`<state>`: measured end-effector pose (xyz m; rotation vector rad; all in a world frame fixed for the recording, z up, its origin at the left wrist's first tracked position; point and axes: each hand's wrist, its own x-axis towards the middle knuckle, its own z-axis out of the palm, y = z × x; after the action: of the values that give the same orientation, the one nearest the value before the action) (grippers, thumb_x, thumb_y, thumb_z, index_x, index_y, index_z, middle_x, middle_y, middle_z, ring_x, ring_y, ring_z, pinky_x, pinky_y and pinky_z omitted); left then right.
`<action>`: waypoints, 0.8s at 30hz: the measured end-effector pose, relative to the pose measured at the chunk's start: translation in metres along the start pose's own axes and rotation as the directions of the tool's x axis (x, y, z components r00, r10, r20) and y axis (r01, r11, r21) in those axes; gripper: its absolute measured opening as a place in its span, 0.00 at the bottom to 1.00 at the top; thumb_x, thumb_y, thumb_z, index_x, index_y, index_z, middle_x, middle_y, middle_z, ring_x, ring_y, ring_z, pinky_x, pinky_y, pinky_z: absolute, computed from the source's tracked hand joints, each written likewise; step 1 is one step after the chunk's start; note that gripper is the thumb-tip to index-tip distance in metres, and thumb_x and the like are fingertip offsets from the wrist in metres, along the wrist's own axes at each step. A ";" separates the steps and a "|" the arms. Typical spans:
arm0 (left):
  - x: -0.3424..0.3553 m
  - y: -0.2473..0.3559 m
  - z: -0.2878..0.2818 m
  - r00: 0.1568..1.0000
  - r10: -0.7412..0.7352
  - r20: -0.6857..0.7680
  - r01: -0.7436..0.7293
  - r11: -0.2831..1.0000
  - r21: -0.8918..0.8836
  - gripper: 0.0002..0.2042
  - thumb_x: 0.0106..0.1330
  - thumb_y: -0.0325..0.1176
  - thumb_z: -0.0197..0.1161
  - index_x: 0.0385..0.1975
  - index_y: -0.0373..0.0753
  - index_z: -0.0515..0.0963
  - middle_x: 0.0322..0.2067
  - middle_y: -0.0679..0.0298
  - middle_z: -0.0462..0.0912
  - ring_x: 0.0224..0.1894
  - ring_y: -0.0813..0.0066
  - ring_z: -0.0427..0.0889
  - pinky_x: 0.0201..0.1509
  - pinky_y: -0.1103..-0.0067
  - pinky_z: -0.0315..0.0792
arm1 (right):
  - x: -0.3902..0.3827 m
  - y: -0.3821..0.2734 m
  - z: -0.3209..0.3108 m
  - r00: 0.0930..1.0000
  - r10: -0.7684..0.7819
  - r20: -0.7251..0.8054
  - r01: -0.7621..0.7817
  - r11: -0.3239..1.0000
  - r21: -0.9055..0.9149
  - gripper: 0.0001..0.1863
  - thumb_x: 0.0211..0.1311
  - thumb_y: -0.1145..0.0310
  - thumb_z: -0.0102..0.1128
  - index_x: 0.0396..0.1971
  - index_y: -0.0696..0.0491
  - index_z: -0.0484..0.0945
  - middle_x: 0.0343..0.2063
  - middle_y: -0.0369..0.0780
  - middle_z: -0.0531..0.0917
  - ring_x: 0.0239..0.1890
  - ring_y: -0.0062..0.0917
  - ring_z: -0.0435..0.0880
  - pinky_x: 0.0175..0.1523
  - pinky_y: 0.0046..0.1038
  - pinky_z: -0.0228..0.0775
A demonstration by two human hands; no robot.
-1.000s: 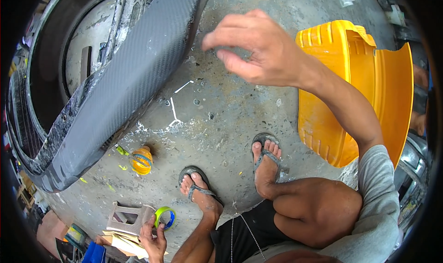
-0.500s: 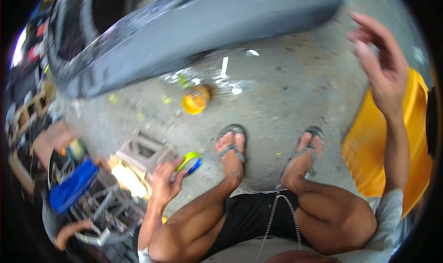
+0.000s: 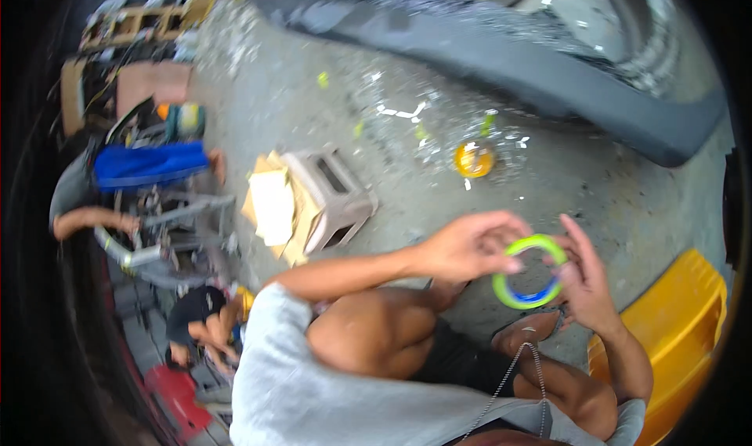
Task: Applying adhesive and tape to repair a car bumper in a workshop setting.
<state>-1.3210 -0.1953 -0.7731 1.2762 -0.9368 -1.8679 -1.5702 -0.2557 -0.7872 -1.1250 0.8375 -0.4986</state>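
Observation:
Between my hands is a roll of tape (image 3: pixel 504 292), a lime-green ring with a blue inner edge, held above my knees. My left hand (image 3: pixel 470 246) grips its left side, thumb against the ring. On the other side my right hand (image 3: pixel 589 285) has its fingers at the ring's right edge; motion blurs them slightly. Beyond them a long dark grey vehicle bumper (image 3: pixel 501 61) lies across the upper part of the view. An orange roll of tape (image 3: pixel 475 159) rests on the floor just in front of my hands.
A beige stool (image 3: pixel 342 199) with paper sheets (image 3: pixel 272 209) stands to the left. On the right is a yellow panel (image 3: pixel 674 328). Clear plastic scraps (image 3: pixel 407 111) litter the concrete. Two other people work at the left, one in blue shorts (image 3: pixel 149 164), one in a black shirt (image 3: pixel 196 311).
My left hand has brought the green tape roll from the left to my right hand, which has come down to it. The view has turned left, and the bumper now appears further right.

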 end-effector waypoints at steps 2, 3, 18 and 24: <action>0.020 0.005 0.010 0.998 -0.039 0.042 0.042 0.997 -0.069 0.20 0.62 0.24 0.73 0.52 0.35 0.74 0.43 0.60 0.85 0.45 0.74 0.87 0.50 0.78 0.81 | -0.007 -0.003 -0.018 0.993 0.098 0.060 -0.099 0.995 0.017 0.21 0.76 0.66 0.49 0.63 0.56 0.70 0.36 0.37 0.82 0.34 0.18 0.79 0.43 0.21 0.73; 0.024 0.007 0.012 0.999 -0.044 0.011 0.044 0.997 -0.071 0.20 0.62 0.24 0.73 0.52 0.35 0.74 0.43 0.60 0.85 0.45 0.74 0.87 0.50 0.78 0.81 | -0.006 0.000 -0.030 0.982 0.183 0.039 -0.184 0.983 0.013 0.20 0.79 0.63 0.45 0.64 0.55 0.70 0.32 0.34 0.81 0.30 0.15 0.78 0.38 0.18 0.73; -0.005 -0.003 -0.028 0.959 -0.282 0.009 0.281 0.953 -0.109 0.20 0.67 0.25 0.68 0.58 0.34 0.74 0.37 0.64 0.85 0.38 0.79 0.84 0.45 0.81 0.79 | 0.043 0.043 -0.014 0.996 0.008 -0.091 -0.036 0.950 -0.310 0.18 0.76 0.66 0.52 0.61 0.54 0.76 0.46 0.40 0.83 0.43 0.21 0.81 0.47 0.24 0.73; -0.126 0.012 -0.101 0.770 -0.092 -0.631 0.178 0.981 0.074 0.21 0.64 0.27 0.72 0.57 0.37 0.77 0.36 0.70 0.83 0.39 0.84 0.79 0.46 0.82 0.75 | 0.146 0.031 0.019 0.894 -0.283 0.346 0.440 0.693 -0.570 0.26 0.66 0.76 0.59 0.65 0.49 0.74 0.52 0.42 0.83 0.47 0.25 0.81 0.54 0.26 0.72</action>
<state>-1.1872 -0.1140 -0.7314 1.9268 -0.6109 -1.3243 -1.4686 -0.3386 -0.8601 -1.9792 0.5750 -0.3983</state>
